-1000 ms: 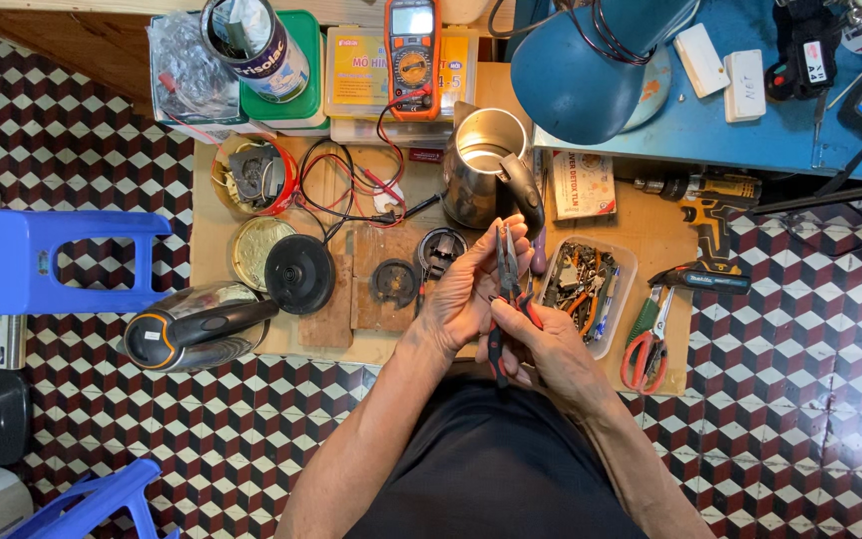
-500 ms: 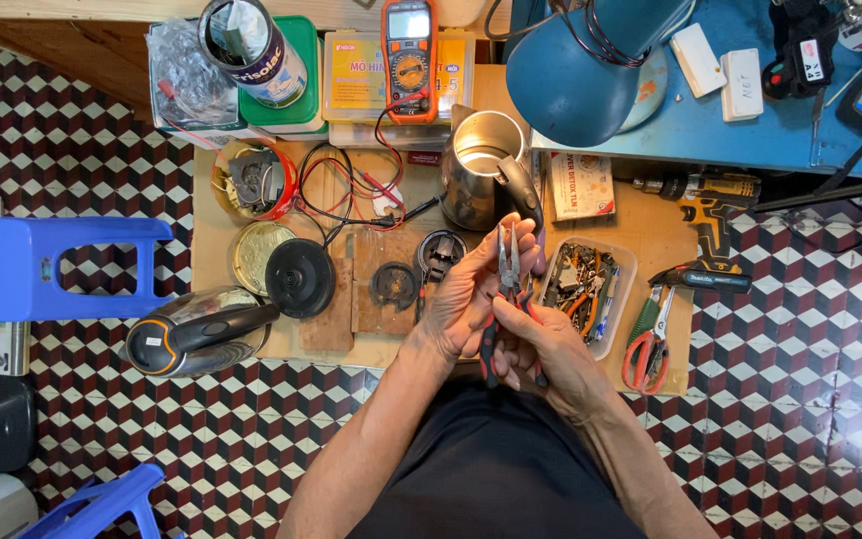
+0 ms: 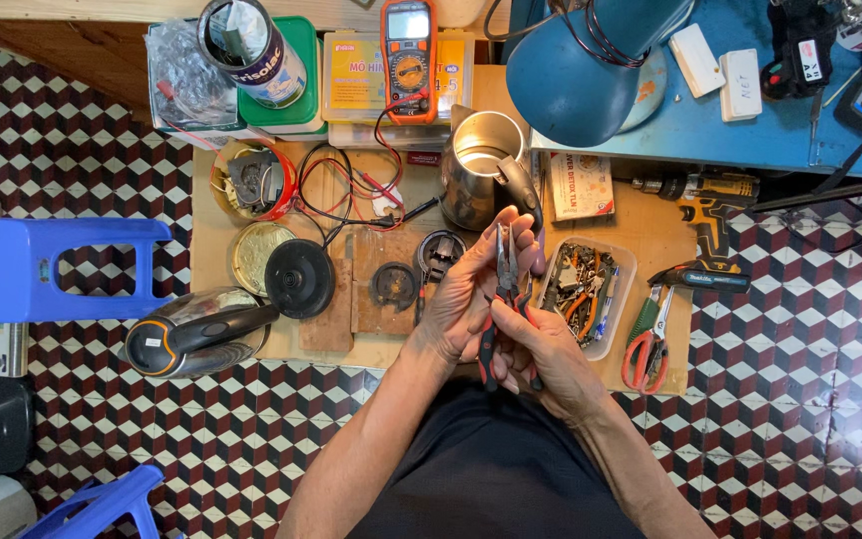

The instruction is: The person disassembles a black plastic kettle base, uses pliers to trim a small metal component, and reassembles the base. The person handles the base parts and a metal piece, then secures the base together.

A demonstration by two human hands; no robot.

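Over the front edge of a low wooden board [image 3: 641,225] I hold long-nose pliers [image 3: 504,262] with red and black handles, jaws pointing away from me. My right hand [image 3: 554,351] wraps the handles from below. My left hand [image 3: 466,291] is curled around the pliers' head, fingertips at the jaws. Whether a small part sits between the fingers is hidden. A clear plastic tray [image 3: 618,262] of small parts lies just right of my hands. A steel kettle body [image 3: 478,172] stands behind them.
A kettle with a black handle [image 3: 192,334] lies on its side at the left, next to a round black base [image 3: 299,277]. An orange multimeter [image 3: 409,55], a blue lamp [image 3: 591,65], a cordless drill [image 3: 705,235], red-handled snips [image 3: 648,341] and a blue stool [image 3: 42,268] surround the board.
Both hands stay on the pliers and have shifted only slightly. Nothing was picked up or put down.
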